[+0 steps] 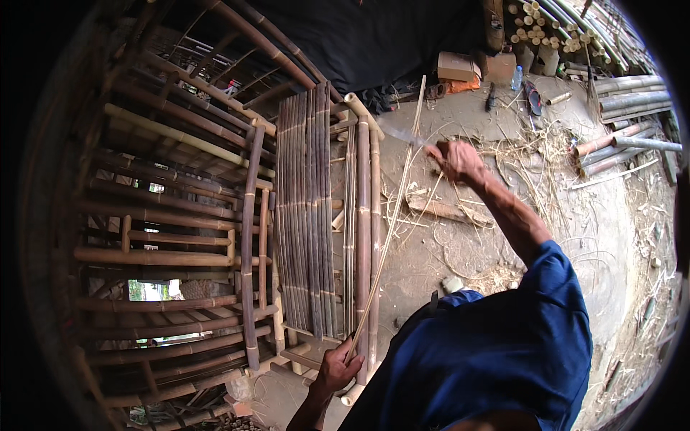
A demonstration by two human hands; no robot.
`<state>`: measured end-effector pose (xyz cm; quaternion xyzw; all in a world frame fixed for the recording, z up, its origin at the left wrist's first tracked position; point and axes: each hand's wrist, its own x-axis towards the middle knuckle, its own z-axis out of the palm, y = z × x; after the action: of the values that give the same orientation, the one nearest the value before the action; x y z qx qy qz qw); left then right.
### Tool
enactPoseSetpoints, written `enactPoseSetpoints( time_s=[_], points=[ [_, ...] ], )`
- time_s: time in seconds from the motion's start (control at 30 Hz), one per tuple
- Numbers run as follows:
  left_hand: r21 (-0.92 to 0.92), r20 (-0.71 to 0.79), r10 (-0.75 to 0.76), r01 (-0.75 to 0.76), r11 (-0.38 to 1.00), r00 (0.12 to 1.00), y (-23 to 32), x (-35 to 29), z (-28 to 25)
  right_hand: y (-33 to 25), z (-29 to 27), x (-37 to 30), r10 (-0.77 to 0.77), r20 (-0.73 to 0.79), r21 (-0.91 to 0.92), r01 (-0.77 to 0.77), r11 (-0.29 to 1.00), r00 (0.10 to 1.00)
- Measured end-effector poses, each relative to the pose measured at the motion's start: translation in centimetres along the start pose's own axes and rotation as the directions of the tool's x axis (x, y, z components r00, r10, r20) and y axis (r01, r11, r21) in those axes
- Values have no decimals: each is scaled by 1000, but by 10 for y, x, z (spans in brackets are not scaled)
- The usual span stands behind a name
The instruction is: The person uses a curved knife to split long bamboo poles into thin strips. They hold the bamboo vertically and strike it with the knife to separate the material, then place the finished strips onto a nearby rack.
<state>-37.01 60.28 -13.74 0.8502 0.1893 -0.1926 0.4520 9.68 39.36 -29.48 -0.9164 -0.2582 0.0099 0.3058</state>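
Observation:
My left hand is closed around the near end of a few long, thin bamboo strips. The strips run away from me on a slant, over the floor beside the bamboo frame. Farther off, my right hand is closed on the handle of a knife. Its blade is smeared by motion and points left, across or very near the far part of the strips; whether it touches them I cannot tell. Left of the strips, dark bamboo slats lie side by side on the bamboo frame.
Stacked bamboo furniture frames fill the left side. Shavings and a split bamboo piece litter the floor. At the back are a cardboard box, a plastic bottle and a sandal. Bamboo poles lie at the far right.

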Motion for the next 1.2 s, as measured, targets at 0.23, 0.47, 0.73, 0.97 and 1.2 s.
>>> enactPoseSetpoints(
  time_s=[0.23, 0.47, 0.73, 0.97, 1.2],
  points=[
    [-92, 43, 35, -31, 995, 998, -26, -40, -10, 192, -34, 58, -34, -348, -273, -67, 960, 937],
    [-143, -33, -88, 82, 986, 996, -62, -20, 9, 75, -40, 29, 388, -211, 213, -345, 914, 897],
    [-282, -255, 129, -201, 938, 958, 17, 163, 5, -161, 53, -160, -321, 246, 307, 241, 921, 914],
    [-405, -362, 137, -288, 868, 922, 22, 160, 4, -171, 54, -139, -252, 178, 309, 189, 932, 951],
    [-334, -172, 242, -287, 898, 955, 30, 68, 15, -55, 41, -22, 26, 1, 154, -25, 988, 1000]
  ],
)
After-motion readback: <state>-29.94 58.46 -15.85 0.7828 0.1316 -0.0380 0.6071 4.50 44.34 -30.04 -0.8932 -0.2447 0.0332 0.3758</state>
